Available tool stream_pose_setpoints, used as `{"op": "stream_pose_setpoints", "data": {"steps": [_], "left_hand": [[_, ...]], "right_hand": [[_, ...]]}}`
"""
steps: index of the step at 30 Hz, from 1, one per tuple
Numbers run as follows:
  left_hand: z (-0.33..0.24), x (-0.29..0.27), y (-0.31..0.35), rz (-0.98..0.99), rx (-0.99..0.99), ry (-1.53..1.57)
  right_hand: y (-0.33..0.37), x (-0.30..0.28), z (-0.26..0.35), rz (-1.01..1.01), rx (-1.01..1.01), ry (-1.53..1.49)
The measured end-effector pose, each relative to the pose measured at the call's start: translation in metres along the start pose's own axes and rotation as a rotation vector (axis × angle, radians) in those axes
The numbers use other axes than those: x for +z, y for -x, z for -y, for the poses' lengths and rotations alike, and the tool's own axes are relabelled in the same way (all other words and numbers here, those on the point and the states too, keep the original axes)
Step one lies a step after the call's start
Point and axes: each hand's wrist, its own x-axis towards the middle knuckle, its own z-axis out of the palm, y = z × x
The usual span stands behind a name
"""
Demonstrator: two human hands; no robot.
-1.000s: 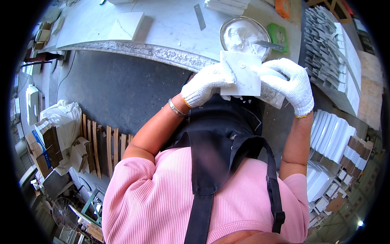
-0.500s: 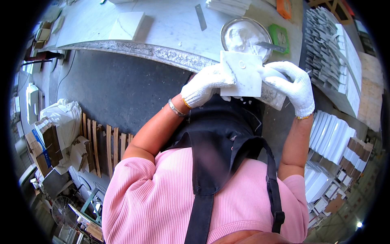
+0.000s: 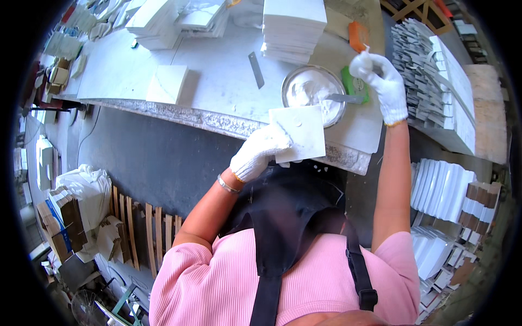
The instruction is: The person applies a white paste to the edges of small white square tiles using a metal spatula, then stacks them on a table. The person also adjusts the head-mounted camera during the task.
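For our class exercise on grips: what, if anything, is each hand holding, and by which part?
The left hand holds a white tile by its left edge; the right hand, a white bottle-like thing by its rounded body.

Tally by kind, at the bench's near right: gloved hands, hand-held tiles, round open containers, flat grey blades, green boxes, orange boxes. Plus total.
Gloved hands: 2, left hand and right hand
Held tile: 1
Round container: 1
Flat grey blades: 2, loose blade and blade at container
Green box: 1
Orange box: 1
Total: 8
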Motion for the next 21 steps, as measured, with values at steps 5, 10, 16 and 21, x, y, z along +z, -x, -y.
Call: {"op": "stream_pose_setpoints", "data": {"steps": [5, 10, 16, 21], "left_hand": [[-0.011, -0.001, 0.002, -0.015, 0.022, -0.028], [-0.005, -0.011, 0.001, -0.038, 0.003, -0.03], [-0.012, -0.007, 0.001, -0.033, -0.013, -0.026], [-0.015, -0.001, 0.002, -0.059, 0.025, -0.021]], "right_hand": [[-0.047, 0.02, -0.025, 0.015, -0.004, 0.418], [-0.067, 0.036, -0.037, 0.122, 0.092, 0.776], [-0.073, 0.032, -0.055, 0.172, 0.036, 0.801], [-0.044, 0.016, -0.031, -0.042, -0.244, 0.794]]}}
